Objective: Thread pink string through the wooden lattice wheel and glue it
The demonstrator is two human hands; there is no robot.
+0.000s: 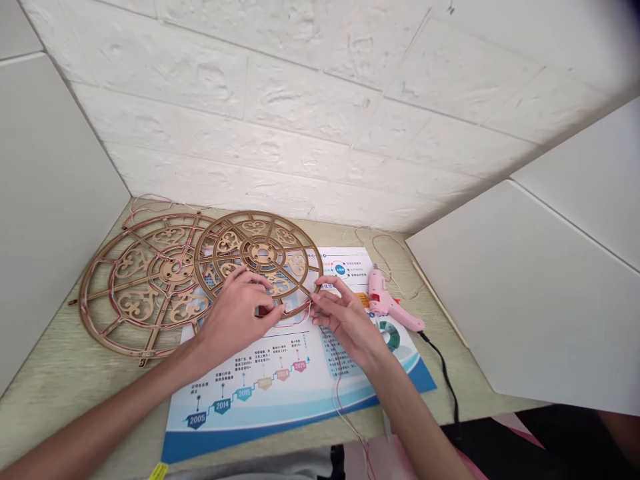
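- L hand (237, 320): narrow pinch on rim of wood wheel (260, 250)
- R hand (347, 323): narrow pinch on red thread (336, 387) at rim
- 2nd wood wheel (145, 287) partly under it
- pink glue gun (385, 300) by paper poster (280, 393)

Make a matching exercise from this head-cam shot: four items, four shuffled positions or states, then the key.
Items
1. pink hot glue gun
2. black power cord
3. upper fretwork wooden disc
4. lower wooden disc

States
A. Touched at its lower rim by the left hand and right hand
B. Strung with red thread, left of the printed sheet, partly overlapped by another disc
C. Lying at the sheet's right edge
D. Running from the gun's grip toward the lower right of view

Pairs: 1-C; 2-D; 3-A; 4-B
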